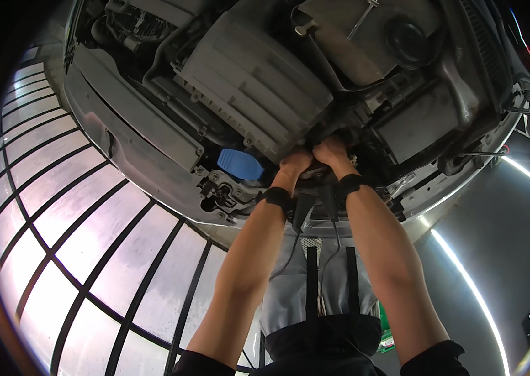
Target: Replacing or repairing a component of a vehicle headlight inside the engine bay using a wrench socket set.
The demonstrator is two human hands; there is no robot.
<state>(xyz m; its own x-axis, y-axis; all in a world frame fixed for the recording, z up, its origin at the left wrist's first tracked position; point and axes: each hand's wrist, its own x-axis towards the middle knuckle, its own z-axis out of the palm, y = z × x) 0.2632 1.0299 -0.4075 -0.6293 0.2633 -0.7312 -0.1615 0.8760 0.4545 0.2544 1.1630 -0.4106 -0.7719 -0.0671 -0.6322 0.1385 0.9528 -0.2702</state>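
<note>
Left hand (297,161), right hand (331,152): both curled, grip cannot be told; at lower end of ribbed dark housing (246,88), car front (144,172). Blue cap (241,164), left. Black-lined pale panels (95,241); light strip (475,288), right.

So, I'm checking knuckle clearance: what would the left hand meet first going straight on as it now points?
Probably the near edge of the large ribbed housing, just ahead of the left hand; depth is unclear here, so the hand might pass beneath it instead.
</note>
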